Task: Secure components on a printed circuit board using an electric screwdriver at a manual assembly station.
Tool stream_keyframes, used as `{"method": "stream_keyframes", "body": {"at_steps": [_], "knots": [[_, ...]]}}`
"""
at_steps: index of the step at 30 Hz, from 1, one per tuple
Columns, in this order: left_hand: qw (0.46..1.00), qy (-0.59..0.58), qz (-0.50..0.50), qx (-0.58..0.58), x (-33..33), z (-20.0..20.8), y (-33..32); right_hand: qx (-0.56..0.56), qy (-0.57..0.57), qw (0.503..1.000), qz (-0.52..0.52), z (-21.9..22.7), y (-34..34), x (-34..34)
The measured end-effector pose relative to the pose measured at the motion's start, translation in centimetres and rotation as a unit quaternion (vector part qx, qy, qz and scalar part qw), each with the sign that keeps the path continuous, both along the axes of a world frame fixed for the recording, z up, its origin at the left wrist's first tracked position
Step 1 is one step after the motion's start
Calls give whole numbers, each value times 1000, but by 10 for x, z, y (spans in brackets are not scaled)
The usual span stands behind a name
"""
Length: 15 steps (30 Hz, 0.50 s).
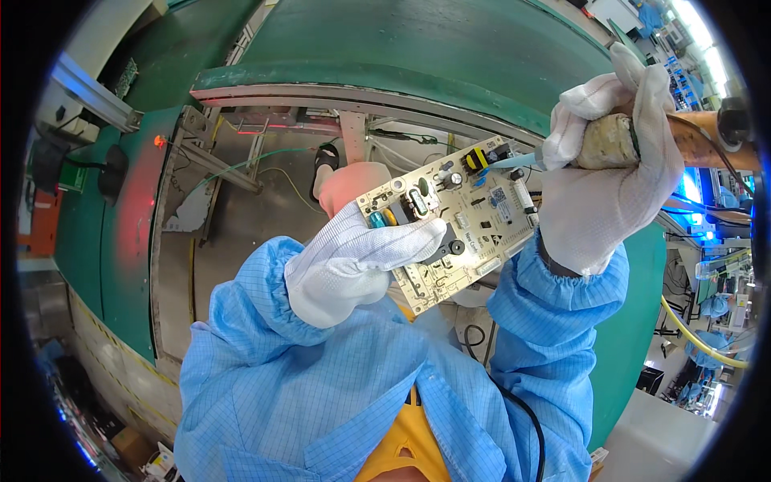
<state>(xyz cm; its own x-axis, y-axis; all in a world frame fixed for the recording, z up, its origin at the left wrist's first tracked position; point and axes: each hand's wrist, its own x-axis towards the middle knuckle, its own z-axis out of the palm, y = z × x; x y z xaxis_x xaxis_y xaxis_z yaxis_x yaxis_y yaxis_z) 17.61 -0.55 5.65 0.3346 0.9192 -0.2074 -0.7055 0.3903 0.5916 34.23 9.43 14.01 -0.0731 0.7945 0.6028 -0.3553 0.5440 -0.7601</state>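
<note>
My gloved left hand is closed on the left end of a pale circuit board, its thumb lying across the top face. Tilted in front of my chest, the board carries several parts, among them a yellow-and-black transformer near its far edge. My gloved right hand wraps round a dispensing tool with a tapered light-blue nozzle. The nozzle points left, its end beside the transformer; I cannot tell whether it touches. Worn tan wrapping and a copper-coloured barrel show on the tool past my fingers.
Beyond the board runs a green bench with a metal rail along its edge. Another green surface is at left, and one lies under my right arm. A yellow hose curves at right. A dark cable crosses my right sleeve.
</note>
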Motion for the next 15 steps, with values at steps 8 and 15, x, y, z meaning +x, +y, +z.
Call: {"method": "stream_keyframes", "body": {"at_steps": [8,15], "knots": [[998,33,-9,-44,0,-9,4,111,-65,989,-67,-3,8,-1],[999,30,6,-8,-6,-24,2,151,-104,977,-110,-4,6,-1]]}}
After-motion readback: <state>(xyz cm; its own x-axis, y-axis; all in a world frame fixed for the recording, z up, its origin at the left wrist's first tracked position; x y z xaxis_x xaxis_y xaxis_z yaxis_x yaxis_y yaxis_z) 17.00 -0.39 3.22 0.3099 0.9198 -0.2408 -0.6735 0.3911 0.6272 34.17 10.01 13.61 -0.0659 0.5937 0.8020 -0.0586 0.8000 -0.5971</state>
